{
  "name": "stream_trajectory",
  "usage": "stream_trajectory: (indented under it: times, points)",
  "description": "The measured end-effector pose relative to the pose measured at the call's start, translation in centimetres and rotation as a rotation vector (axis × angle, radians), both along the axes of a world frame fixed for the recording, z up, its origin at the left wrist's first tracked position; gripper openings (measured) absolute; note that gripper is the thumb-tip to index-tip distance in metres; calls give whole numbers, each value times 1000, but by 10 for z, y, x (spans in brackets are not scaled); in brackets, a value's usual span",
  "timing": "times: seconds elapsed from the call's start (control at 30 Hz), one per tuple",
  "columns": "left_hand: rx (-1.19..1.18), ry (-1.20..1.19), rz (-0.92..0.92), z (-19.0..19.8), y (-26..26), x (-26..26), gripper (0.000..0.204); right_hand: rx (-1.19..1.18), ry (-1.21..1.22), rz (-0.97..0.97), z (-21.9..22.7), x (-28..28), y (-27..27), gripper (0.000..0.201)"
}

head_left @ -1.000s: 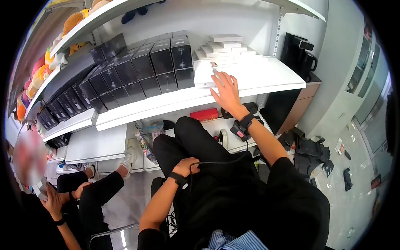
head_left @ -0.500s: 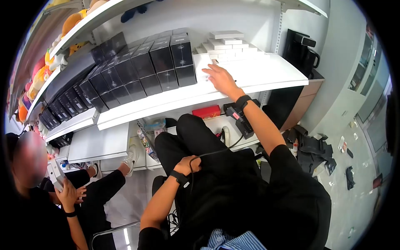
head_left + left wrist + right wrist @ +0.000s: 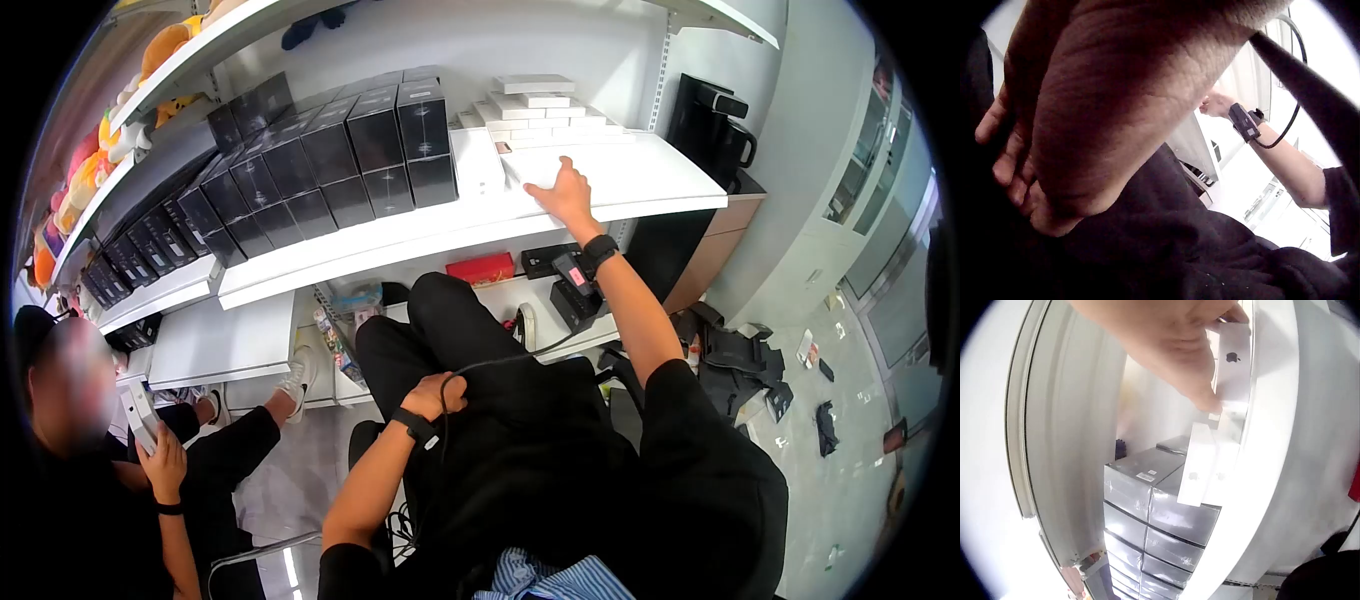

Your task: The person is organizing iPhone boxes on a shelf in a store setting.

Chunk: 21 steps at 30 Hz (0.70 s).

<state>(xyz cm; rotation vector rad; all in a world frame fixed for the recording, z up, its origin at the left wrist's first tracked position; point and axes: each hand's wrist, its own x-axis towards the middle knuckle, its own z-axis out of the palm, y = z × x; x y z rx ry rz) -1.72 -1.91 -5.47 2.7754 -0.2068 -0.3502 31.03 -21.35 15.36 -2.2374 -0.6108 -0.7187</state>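
Observation:
My right hand [image 3: 565, 195] is over the front part of the white shelf, right of the black boxes. In the right wrist view it grips a slim white phone box [image 3: 1234, 375] with a dark apple logo, thumb along one side and fingers on the other. Next to the black boxes stand more white phone boxes [image 3: 1197, 465]. My left hand [image 3: 435, 395] rests on my lap with its fingers loosely curled on the dark trousers [image 3: 1166, 206]. A black cable [image 3: 500, 361] runs from the right wrist across the lap and past the left hand.
Rows of black boxes [image 3: 377, 140] fill the left of the shelf [image 3: 650, 180]; a stack of white boxes [image 3: 540, 110] stands behind. A black coffee machine [image 3: 705, 125] is at the right. A red box [image 3: 480, 268] lies below. Another person [image 3: 165, 470] sits at the left.
My right hand has moved from the white boxes beside the black ones to the right along the shelf. The left hand stays on the lap. The other person has raised a white box.

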Motion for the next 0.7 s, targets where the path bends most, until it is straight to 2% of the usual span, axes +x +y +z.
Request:
stream_trajectory:
  times: [0.07,0.1,0.17,0.2,0.33,0.43,0.53,0.63,0.7]
  points:
    - [9,-20,-17,3,-1,3,26,29,-249,52,6,-14,8,95]
    - [22,-25,-16,20,-8,-1,26,36,-286,118,11,-29,11,84]
    - [10,-15,-1,33,-13,-5,25,173,-389,408,3,-30,25,75]
    - [-12,-2,13,35,-13,-8,25,162,-278,518,6,-41,29,65]
    - [-85,-88,-27,19,-5,-6,23,223,-275,439,0,-50,47,63]
    - [-53,-47,-9,21,-6,-6,23,277,-188,481,0,-49,46,69]
    - [58,144,28,45,-14,-6,30,61,-378,292,10,-59,41,71]
    - [26,-87,-64,30,-10,-5,25,-289,-550,214,29,-53,44,72]
    - [23,-21,-13,30,-9,-5,26,-499,-552,127,39,-41,54,65]
